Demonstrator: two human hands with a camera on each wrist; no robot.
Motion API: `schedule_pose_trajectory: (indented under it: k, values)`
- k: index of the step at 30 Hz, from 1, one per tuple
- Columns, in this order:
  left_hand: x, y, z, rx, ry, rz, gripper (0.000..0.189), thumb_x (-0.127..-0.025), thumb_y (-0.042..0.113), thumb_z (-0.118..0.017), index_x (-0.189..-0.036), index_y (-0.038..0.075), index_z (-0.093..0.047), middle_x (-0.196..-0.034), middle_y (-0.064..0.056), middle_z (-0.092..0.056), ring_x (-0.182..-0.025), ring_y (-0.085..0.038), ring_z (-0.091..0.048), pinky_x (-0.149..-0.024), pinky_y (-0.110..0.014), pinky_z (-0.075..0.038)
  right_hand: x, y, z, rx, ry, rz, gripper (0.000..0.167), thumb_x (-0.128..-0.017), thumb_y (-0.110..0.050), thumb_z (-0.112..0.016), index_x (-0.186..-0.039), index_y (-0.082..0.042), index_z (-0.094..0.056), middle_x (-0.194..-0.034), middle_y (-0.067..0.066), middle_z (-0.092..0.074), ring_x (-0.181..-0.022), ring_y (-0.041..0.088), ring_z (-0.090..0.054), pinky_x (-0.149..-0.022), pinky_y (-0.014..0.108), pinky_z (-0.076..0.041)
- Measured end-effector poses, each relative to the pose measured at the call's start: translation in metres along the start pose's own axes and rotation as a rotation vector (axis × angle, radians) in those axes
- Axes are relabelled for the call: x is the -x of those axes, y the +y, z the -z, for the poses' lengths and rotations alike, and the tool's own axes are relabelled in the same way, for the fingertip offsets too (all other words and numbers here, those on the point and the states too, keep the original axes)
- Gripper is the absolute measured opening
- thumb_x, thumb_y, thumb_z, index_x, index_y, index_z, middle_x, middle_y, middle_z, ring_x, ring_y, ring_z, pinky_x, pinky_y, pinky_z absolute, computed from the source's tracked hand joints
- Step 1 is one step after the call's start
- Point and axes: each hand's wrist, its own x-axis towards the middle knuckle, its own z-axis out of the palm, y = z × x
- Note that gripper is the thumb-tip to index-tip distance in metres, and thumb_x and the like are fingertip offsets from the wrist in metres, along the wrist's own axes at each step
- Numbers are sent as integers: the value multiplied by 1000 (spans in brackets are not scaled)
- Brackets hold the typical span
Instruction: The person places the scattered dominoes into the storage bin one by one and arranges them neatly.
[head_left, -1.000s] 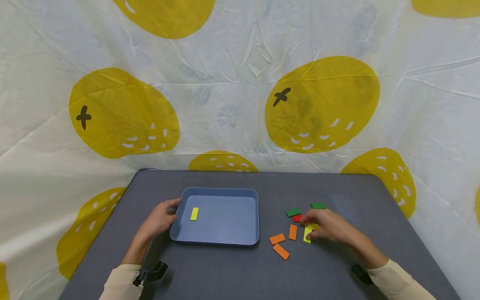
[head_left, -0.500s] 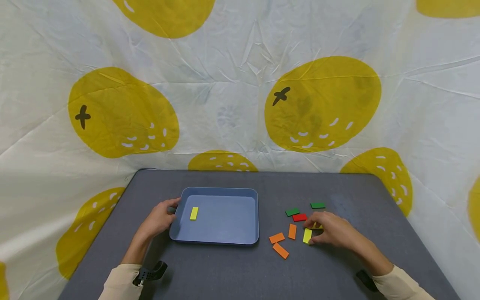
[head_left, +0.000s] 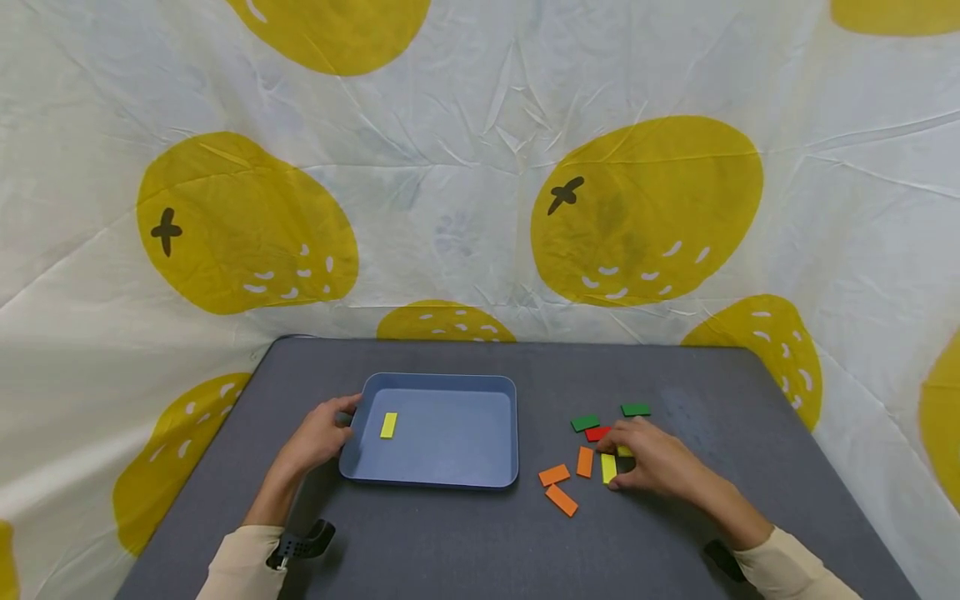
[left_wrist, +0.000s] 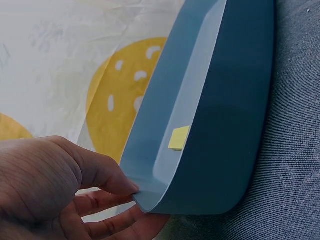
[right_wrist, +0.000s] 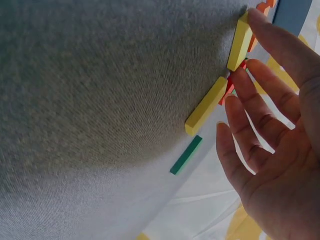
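A blue tray (head_left: 450, 475) lies on the table with one flat yellow block (head_left: 388, 425) inside, toward its left. My left hand (head_left: 321, 435) holds the tray's left side, thumb at the rim and fingers beneath the corner in the left wrist view. To the right of the tray, my right hand (head_left: 656, 457) pinches another yellow block (right_wrist: 241, 41) end to end between thumb and fingertips, at table level. A further yellow block (right_wrist: 206, 106) lies by these fingers, partly hidden in the head view. Close by is a red block (head_left: 597, 434), partly covered by the fingers.
Three orange blocks (head_left: 554, 475) lie between the tray and my right hand. Two green blocks (head_left: 636, 410) lie behind it. The dark grey table (head_left: 450, 550) ends at the back against a white cloth (head_left: 450, 208) printed with yellow fruit.
My right hand first drew back slightly to the right, then came left again; the pinched yellow block has shifted a little left, toward the orange blocks. The left hand and tray have stayed put.
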Motion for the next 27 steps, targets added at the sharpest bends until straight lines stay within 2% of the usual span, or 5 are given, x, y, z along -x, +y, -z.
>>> schedule_pose_trajectory:
  k: [13, 21, 27]
  values:
    - [-1, 0, -1, -8, 3, 7, 63, -89, -10, -53, -151, -4, -44, -134, -28, -55, -76, -22, -57, -55, -35, -47, -5, 2, 3, 70, -30, 73, 39, -72, -32, -92, -105, -17, -78, -101, -7, -65, -92, 17, -55, -78, 41, -50]
    - [-1, -1, -1, -11, 4, 1, 63, -89, -10, -54, -151, -4, -43, -134, -29, -54, -75, -22, -57, -55, -35, -47, -8, 0, 6, 71, -16, 83, 35, -74, -28, -89, -105, -16, -77, -96, -6, -61, -84, 10, -48, -70, 32, -45]
    - [-1, -2, 0, -3, -1, -12, 61, -91, -9, -52, -152, -3, -43, -136, -30, -52, -67, -22, -57, -51, -35, -46, -10, -4, 12, 36, -7, 78, 34, -78, -25, -86, -108, -13, -75, -96, -6, -59, -86, 15, -59, -70, 29, -49]
